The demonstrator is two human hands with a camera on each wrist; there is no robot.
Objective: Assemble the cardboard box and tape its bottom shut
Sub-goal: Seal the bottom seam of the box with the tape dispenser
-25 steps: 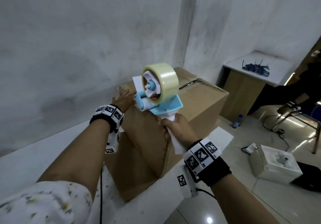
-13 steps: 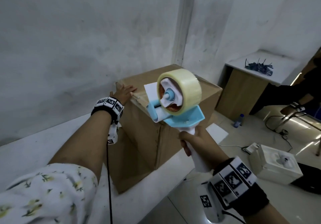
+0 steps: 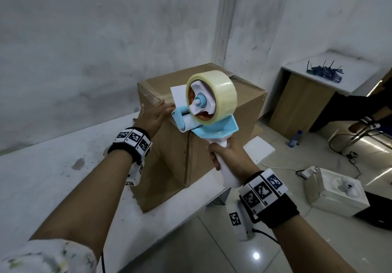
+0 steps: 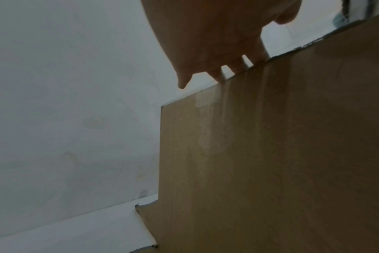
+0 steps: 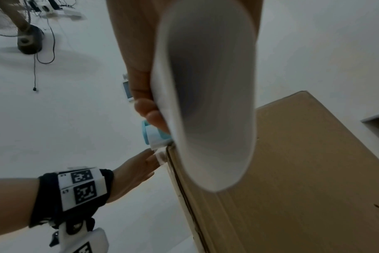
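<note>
A clear plastic water bottle with a blue cap is stood on the glossy tiled floor beside a white-topped wooden side cabinet. A white foam packing block is seen near the floor's right edge.

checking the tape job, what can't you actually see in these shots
- Top seam of the cardboard box: head view, hidden by the tape dispenser.
- Left hand fingertips: left wrist view, hidden past the box's top edge.
- Right hand grip: right wrist view, the blurred white handle fills it.
- Dispenser blade: hidden throughout.
</note>
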